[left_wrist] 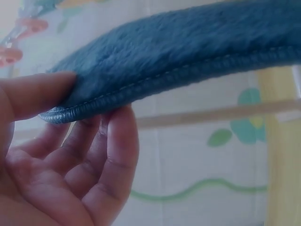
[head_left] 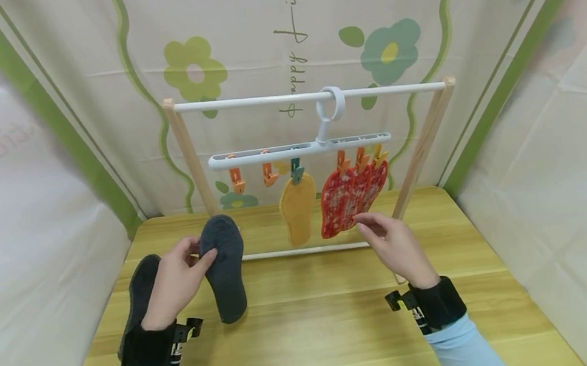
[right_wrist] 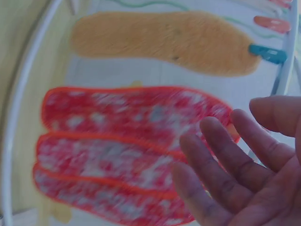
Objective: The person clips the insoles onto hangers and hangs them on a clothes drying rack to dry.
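My left hand (head_left: 180,277) pinches a dark, fuzzy insole (head_left: 225,270) near its upper end, thumb on its face and fingers behind. The insole's stitched edge shows close up in the left wrist view. A second dark insole (head_left: 143,282) lies at the table's left, partly covered by my hand and wrist. My right hand (head_left: 396,250) holds nothing; its fingers are loosely bent beside the red patterned insoles (right_wrist: 108,113). These hang from two orange clips and a yellow clip (head_left: 380,154) on a white clip hanger (head_left: 268,155). A yellow insole (head_left: 298,210) hangs from a green clip (head_left: 297,170).
Two orange clips, one at the hanger's left end (head_left: 237,181) and another beside it (head_left: 269,175), hold nothing. A white rail (head_left: 250,101) on wooden posts (head_left: 422,136) carries the hanger. Below is a wood-grain table (head_left: 312,333), with printed curtains (head_left: 254,41) around it.
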Tool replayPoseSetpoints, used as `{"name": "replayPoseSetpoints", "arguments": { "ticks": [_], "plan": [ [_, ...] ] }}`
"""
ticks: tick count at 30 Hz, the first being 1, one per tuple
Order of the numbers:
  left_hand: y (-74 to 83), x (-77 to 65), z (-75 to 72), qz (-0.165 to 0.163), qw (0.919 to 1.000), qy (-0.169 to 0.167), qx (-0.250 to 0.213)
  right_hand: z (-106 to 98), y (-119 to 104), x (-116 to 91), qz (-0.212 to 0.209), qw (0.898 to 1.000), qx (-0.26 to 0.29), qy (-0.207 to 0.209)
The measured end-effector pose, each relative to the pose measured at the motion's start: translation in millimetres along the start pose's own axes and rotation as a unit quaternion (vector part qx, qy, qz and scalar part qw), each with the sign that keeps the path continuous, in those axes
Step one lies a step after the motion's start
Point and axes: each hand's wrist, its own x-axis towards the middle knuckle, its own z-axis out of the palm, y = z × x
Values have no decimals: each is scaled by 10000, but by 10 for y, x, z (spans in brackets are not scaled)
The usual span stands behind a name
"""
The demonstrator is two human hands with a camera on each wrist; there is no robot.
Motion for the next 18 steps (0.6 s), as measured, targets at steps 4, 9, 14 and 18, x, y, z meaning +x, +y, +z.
{"name": "replayPoseSetpoints", "arguments": {
  "ticks": [4, 9, 14, 18],
  "plan": [
    [66, 28, 70, 65, 9998, 41, -155, 29, -249, 103, -309, 9991, 209, 191],
    [152, 64, 153, 212, 9992, 93, -312, 97, -588, 255, -692, 9947, 713, 246],
    [216, 112, 232, 262, 9985, 96, -476, 191, -867, 438, -1094, 9882, 1067, 91],
    [254, 150, 289, 288, 9975, 86, -643, 279, -1001, 566, -1122, 9850, 1294, -201]
  ]
}}
